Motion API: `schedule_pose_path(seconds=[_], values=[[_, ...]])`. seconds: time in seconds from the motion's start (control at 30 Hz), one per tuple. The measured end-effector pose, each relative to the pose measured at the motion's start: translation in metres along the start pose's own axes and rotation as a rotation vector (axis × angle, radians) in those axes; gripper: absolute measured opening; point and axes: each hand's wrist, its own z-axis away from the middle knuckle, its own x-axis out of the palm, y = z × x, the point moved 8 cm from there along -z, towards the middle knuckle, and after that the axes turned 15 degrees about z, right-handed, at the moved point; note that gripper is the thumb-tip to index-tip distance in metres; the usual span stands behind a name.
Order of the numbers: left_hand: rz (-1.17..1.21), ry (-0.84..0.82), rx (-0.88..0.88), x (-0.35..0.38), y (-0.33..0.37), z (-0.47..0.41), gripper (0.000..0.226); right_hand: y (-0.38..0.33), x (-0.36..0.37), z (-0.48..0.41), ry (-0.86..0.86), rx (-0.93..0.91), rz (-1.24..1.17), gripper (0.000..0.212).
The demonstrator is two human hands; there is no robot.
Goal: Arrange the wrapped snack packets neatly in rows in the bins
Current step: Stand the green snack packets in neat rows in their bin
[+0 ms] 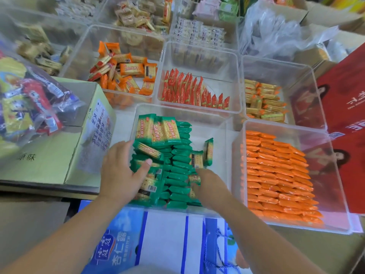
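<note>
- Nearest, by the near edge of the bench, the left hand (118,171) is laid open against the left column of the green packets (177,167), with the thumb across the top. If it is pressed too hard, the column is likely to be buckled and the slick wrappers squeezed out of line.
- The right hand (211,186) is pushed in among the right side of the same rows. Its fingers are hidden and blurred, so it cannot be told whether anything is gripped. A neighbouring row could be dragged askew when the hand is drawn out.
- Further in, two loose packets (208,150) are stood on edge in the bare part of the clear bin (227,123). These could be toppled by any jolt.
- Beyond, the leaning red packets (189,91) may be knocked flat if the bins are bumped together.
</note>
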Motion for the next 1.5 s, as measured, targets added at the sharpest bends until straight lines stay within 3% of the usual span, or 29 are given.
schedule_pose_path(seconds=[0.13, 0.27, 0.57, 0.77, 1.07, 1.33, 1.5], values=[[-0.250, -0.168, 0.087, 0.016, 0.006, 0.051, 0.077, 0.012, 0.033, 0.007, -0.140, 0.105, -0.161, 0.038], [-0.399, -0.329, 0.037, 0.034, -0.013, 0.082, 0.086, 0.012, 0.041, -0.002, -0.158, 0.110, -0.297, 0.050], [-0.596, -0.412, 0.008, 0.043, -0.023, 0.082, 0.085, 0.017, 0.055, -0.013, -0.271, 0.186, -0.486, 0.077], [-0.645, -0.437, 0.013, 0.045, -0.020, 0.081, 0.081, 0.021, 0.066, -0.019, -0.317, 0.227, -0.614, 0.071], [-0.683, -0.447, 0.004, 0.046, -0.021, 0.081, 0.084, 0.020, 0.057, -0.018, -0.198, 0.176, -0.655, 0.077], [-0.665, -0.447, 0.000, 0.044, -0.021, 0.081, 0.086, 0.017, 0.020, -0.003, 0.073, 0.100, -0.442, 0.029], [-0.644, -0.437, 0.006, 0.044, -0.021, 0.081, 0.090, 0.023, 0.009, 0.004, 0.050, 0.095, -0.555, 0.006]])
